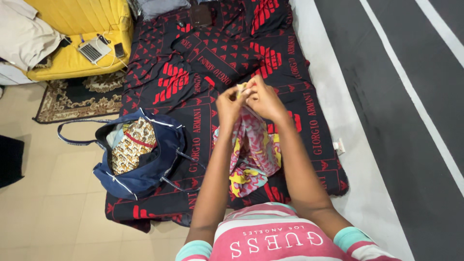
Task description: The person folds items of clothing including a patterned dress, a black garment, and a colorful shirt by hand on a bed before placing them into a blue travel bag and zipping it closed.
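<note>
My left hand (230, 104) and my right hand (265, 100) are held close together above the bed, both pinching the top edge of a colourful patterned cloth (252, 152) in pink, yellow and teal. The cloth hangs down between my forearms and bunches on the black and red blanket (203, 72). An open navy blue bag (145, 159) lies to the left of my left arm, with a brown and cream patterned garment (131, 145) inside it.
A yellow chair (79, 29) at the top left carries a small silver device (93, 50) and a phone (119, 50). A patterned rug (79, 99) lies below it on the tiled floor. A dark wallet-like item (200, 15) rests at the blanket's far end. A dark striped wall runs along the right.
</note>
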